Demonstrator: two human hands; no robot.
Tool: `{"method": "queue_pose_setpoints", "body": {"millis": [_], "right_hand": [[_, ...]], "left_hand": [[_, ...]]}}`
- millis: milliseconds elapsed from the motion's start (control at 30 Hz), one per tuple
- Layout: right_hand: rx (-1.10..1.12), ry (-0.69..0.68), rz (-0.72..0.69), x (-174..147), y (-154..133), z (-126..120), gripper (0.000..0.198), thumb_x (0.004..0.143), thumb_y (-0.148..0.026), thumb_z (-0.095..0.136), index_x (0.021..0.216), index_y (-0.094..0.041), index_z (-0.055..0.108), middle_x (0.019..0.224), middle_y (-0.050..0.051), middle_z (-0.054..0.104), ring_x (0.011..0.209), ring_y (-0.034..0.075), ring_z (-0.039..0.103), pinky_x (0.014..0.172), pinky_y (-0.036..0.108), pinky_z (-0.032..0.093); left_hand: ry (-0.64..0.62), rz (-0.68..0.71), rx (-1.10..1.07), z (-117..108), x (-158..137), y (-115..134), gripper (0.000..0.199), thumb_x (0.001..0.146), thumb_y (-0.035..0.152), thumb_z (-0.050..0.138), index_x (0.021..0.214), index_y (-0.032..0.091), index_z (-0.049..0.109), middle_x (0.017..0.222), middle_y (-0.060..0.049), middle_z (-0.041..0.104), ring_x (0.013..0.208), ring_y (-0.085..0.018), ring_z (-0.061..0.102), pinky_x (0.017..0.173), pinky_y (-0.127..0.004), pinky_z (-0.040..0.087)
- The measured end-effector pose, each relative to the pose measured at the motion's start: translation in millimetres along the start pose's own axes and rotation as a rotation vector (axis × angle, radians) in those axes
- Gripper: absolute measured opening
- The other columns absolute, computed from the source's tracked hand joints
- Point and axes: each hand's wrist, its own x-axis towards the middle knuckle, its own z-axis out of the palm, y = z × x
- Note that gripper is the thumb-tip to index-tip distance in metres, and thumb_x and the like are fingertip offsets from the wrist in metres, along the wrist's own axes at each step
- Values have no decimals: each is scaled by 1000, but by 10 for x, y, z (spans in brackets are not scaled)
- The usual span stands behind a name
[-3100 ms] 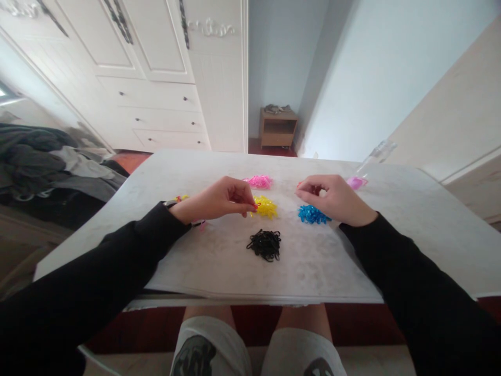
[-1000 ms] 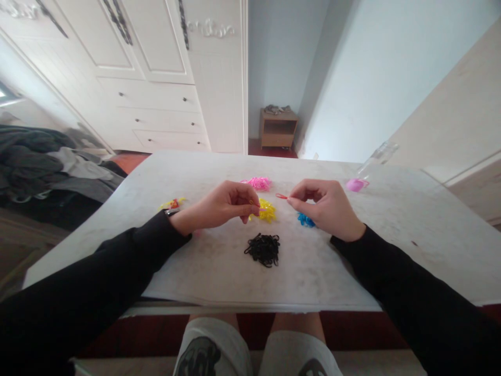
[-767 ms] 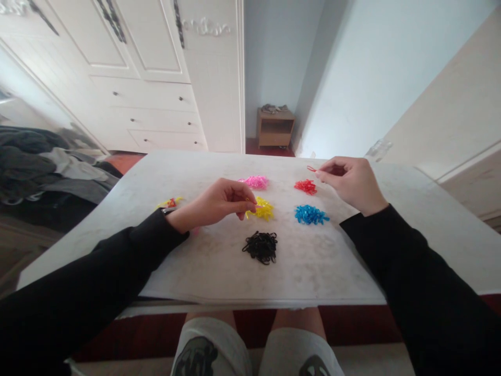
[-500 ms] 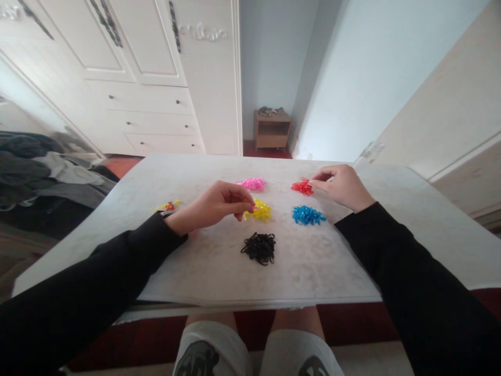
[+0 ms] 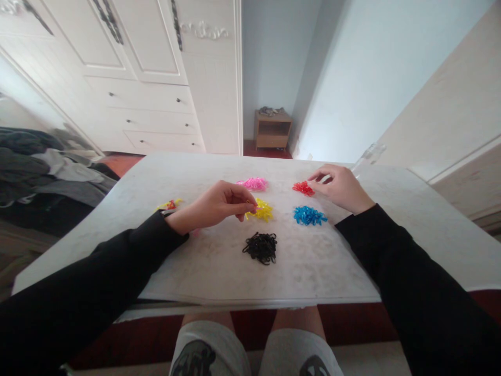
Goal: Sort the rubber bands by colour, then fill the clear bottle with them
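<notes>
Left hand (image 5: pixel 227 203): thumb and index pinched together, a small pink band (image 5: pixel 257 207) at the tips; detail too fine to make out fully, other fingers curled in

Right hand (image 5: pixel 340 189): thumb and index tips close together at the right edge of the red band pile (image 5: pixel 302 188), rest of the fingers bent with a gap showing behind the tips; can't tell whether it has hold of a band

Piles relative to the hands, all on the white table (image 5: pixel 219 277):
- yellow pile (image 5: pixel 265 210) right at the left fingertips, left edge partly hidden by them
- pink pile (image 5: pixel 253 184) just past the left hand, on the far side
- red pile at the right fingertips, level with pink across the table
- blue pile (image 5: pixel 310 215) near side of the red one, just left of the right wrist
- black pile (image 5: pixel 260 247) closest to the person, between the two forearms, near the left hand but apart from it

Small yellow-and-red cluster (image 5: pixel 170 204) beside the left wrist, on its far side; a faint pink bit (image 5: pixel 197 231) near the left cuff, blurred

Clear container (image 5: pixel 368 159) behind the right hand, tilted, lower part hidden by the hand
</notes>
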Motion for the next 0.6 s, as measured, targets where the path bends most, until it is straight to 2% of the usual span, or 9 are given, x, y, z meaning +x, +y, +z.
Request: {"method": "queue_pose_setpoints", "body": {"millis": [133, 267, 400, 500, 600], "right_hand": [[51, -114, -68, 4, 21, 83, 13, 79, -21, 69, 84, -18, 81, 95, 8, 78, 83, 20, 70, 73, 32, 54], [-18, -71, -14, 16, 48, 90, 18, 79, -16, 66, 88, -16, 82, 95, 9, 79, 83, 21, 70, 75, 34, 54], [-30, -34, -2, 15, -2, 38, 13, 81, -23, 70, 86, -17, 81, 94, 8, 79, 85, 22, 69, 73, 34, 52], [21, -10, -27, -2, -87, 22, 12, 83, -25, 70, 84, -17, 79, 93, 8, 78, 86, 22, 69, 75, 35, 52], [111, -22, -111, -54, -227, 37, 11, 85, -24, 70, 88, -17, 77, 94, 8, 77, 88, 22, 69, 78, 36, 53]], "left_hand": [[7, -5, 15, -2, 0, 1, 19, 80, 30, 82, 86, 13, 77, 73, -3, 74, 56, -7, 64, 55, -16, 55], [10, -9, 24, -3, -2, -1, 19, 81, 30, 82, 85, 13, 77, 74, -4, 75, 57, -8, 64, 56, -17, 55], [11, -12, 28, -1, -3, 8, 18, 80, 29, 83, 84, 13, 77, 72, -3, 74, 57, -8, 64, 57, -17, 56], [18, -10, 30, 1, 3, 9, 16, 81, 28, 82, 85, 13, 77, 70, -3, 74, 58, -8, 65, 58, -17, 56], [14, -9, 17, 5, 13, -6, 17, 82, 28, 82, 87, 12, 78, 70, -4, 75, 61, -9, 68, 61, -18, 57]]}}
